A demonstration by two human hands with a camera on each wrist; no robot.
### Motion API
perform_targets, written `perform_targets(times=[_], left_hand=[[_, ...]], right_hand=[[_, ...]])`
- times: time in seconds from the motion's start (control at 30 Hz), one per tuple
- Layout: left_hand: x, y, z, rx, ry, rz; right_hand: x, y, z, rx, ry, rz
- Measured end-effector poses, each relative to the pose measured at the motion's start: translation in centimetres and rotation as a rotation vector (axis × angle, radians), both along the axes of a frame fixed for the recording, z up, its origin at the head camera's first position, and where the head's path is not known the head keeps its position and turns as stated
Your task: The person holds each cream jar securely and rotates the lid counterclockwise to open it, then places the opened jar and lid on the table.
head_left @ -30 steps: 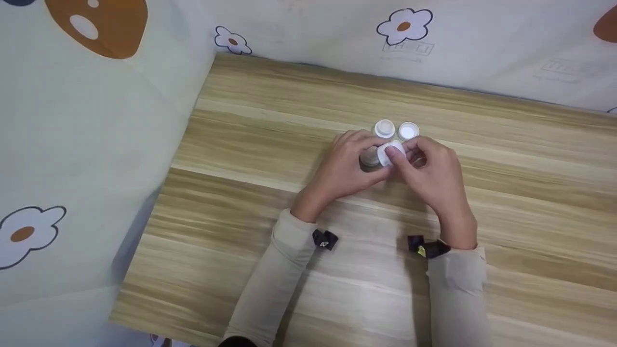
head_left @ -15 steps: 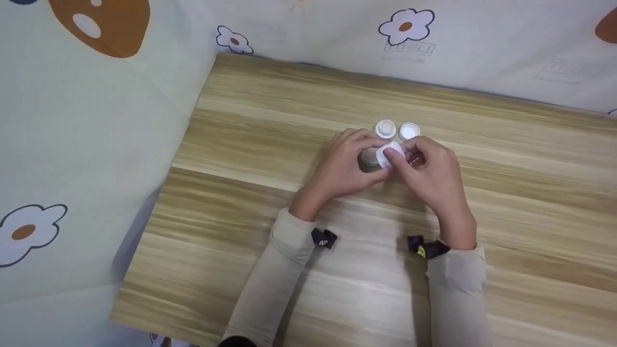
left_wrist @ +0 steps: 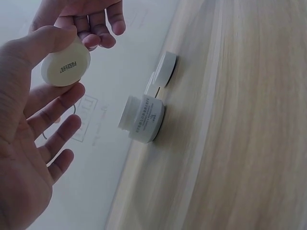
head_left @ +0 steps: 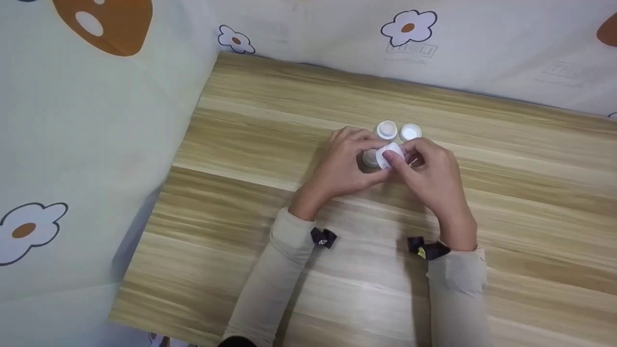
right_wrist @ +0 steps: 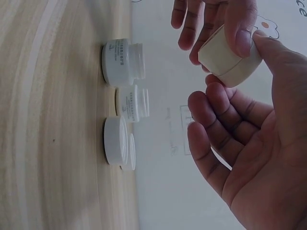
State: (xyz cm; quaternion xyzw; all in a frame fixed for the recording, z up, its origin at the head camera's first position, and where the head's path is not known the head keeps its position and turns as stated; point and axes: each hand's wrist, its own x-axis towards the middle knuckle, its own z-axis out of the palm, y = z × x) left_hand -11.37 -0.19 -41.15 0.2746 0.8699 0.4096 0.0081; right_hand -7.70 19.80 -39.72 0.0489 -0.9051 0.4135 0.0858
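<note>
My left hand (head_left: 344,164) and right hand (head_left: 429,168) hold one small white jar (head_left: 389,155) between them, above the table. A seam runs round this jar in the right wrist view, and its printed end (left_wrist: 66,67) faces the left wrist camera. The left thumb and forefinger pinch it from either side; the right thumb presses on its side. Just beyond the hands an uncapped white jar (head_left: 386,129) stands upright beside a white lid (head_left: 410,132). Another uncapped jar (head_left: 370,158) is partly hidden by the left hand. A second lid (right_wrist: 115,141) shows in the right wrist view.
The wood-grain table (head_left: 241,193) ends at the left and along the back. A pale cloth with printed flowers (head_left: 409,28) hangs behind it and at the left side. Black wrist mounts (head_left: 429,248) sit at both sleeves.
Both hands stay round the held jar in nearly the same place. The head view shifts very slightly; the jars and lids on the table keep their arrangement.
</note>
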Motion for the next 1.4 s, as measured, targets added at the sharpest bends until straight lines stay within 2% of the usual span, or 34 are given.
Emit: perform_targets(times=[0.3,0.6,0.8,1.1,1.4], left_hand=[[-0.05,-0.1,-0.07,-0.005,0.021,0.011],[-0.11,-0.25,0.07,-0.015,0.032,-0.003],[-0.08,-0.42,-0.02,-0.004,0.051,-0.011],[-0.17,-0.27,0.05,-0.013,0.048,0.009],[-0.11,0.11,-0.06,-0.004,0.034,0.033]], right_hand=[[0.09,-0.04,0.13,-0.001,0.0,0.023],[0.11,0.16,0.29,0.028,-0.014,0.055],[0.15,0.18,0.26,-0.009,0.012,0.078],[0.08,0.09,0.11,-0.022,-0.002,0.058],[0.09,0.32,0.29,0.014,-0.051,-0.02]])
